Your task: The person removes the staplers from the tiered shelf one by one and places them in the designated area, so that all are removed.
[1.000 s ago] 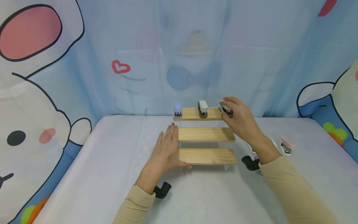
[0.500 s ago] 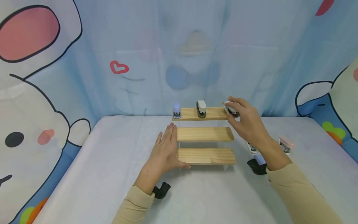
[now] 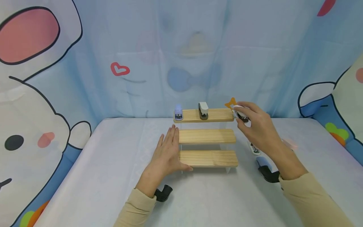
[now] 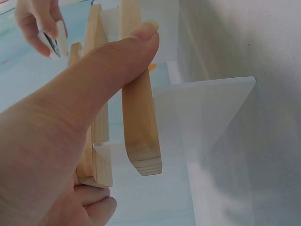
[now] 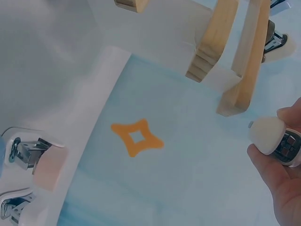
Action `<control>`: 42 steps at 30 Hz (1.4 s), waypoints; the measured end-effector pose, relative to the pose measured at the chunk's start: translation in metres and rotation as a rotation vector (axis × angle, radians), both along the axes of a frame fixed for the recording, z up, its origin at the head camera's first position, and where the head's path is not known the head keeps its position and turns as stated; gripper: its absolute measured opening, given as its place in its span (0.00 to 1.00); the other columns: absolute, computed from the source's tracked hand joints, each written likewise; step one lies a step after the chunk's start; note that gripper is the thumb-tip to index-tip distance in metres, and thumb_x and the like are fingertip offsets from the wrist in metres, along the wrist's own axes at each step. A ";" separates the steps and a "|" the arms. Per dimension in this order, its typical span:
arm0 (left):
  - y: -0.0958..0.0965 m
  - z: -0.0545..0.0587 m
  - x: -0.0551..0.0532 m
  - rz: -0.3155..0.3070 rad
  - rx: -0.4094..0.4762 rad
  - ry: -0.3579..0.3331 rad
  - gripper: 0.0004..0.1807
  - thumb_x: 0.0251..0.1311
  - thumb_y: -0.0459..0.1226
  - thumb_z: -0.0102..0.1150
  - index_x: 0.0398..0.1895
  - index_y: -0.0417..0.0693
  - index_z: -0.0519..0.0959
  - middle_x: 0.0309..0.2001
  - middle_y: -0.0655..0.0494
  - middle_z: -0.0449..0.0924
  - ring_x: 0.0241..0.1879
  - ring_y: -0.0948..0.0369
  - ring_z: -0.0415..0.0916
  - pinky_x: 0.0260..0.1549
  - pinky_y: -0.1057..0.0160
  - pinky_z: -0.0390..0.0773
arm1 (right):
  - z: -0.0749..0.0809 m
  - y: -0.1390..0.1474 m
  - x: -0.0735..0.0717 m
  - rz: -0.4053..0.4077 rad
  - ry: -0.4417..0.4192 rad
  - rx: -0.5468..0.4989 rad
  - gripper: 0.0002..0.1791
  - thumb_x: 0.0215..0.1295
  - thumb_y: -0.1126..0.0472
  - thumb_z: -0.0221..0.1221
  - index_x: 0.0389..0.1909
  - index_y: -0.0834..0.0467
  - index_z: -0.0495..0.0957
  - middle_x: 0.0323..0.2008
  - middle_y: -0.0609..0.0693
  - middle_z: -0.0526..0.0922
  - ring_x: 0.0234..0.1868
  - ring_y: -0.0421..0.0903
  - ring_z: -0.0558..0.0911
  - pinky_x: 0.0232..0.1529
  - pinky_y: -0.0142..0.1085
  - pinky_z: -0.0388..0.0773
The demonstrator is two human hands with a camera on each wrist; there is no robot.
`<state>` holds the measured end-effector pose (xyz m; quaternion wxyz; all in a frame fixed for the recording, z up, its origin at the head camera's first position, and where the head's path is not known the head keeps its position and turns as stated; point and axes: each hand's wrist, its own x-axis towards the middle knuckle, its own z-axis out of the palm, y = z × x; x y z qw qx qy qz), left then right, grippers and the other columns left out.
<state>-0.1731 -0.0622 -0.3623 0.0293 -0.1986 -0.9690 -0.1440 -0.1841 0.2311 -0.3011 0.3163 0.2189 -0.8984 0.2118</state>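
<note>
My right hand pinches a small white and dark stapler just past the right end of the top board. In the right wrist view, finger and thumb flank that stapler. My left hand lies along the left side of a three-step wooden shelf, fingers straight. Its thumb presses across the lowest board in the left wrist view. A lavender stapler stands at the left of the top board, and a white and grey stapler near its middle.
On the white table, right of the shelf, lie a white stapler, a blue stapler and a pink stapler, partly hidden by my right arm. A printed blue curtain hangs behind the table.
My right hand has moved right with the white and dark stapler, from over the top board's right end to just beyond it. My left hand has stayed on the shelf.
</note>
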 end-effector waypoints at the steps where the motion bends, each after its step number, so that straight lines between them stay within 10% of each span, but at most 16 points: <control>1: 0.000 0.000 0.000 0.000 0.000 -0.001 0.79 0.32 0.64 0.79 0.79 0.37 0.39 0.81 0.43 0.35 0.80 0.50 0.38 0.78 0.48 0.43 | 0.000 0.001 0.001 0.001 0.012 0.003 0.22 0.59 0.74 0.63 0.57 0.64 0.79 0.61 0.63 0.76 0.43 0.57 0.83 0.34 0.47 0.78; 18: -0.001 0.000 0.001 -0.001 0.006 -0.001 0.79 0.33 0.63 0.79 0.79 0.36 0.39 0.81 0.43 0.35 0.80 0.51 0.37 0.78 0.48 0.43 | -0.009 0.019 0.026 -0.014 0.067 -0.019 0.25 0.52 0.77 0.66 0.54 0.64 0.81 0.60 0.62 0.78 0.37 0.51 0.83 0.40 0.09 0.63; 42: 0.000 0.000 0.000 -0.001 -0.004 0.002 0.79 0.33 0.63 0.79 0.79 0.36 0.39 0.81 0.43 0.35 0.80 0.50 0.37 0.78 0.47 0.43 | -0.029 0.042 0.056 -0.127 -0.033 -0.028 0.25 0.50 0.77 0.68 0.53 0.65 0.81 0.59 0.63 0.77 0.44 0.56 0.81 0.46 0.03 0.56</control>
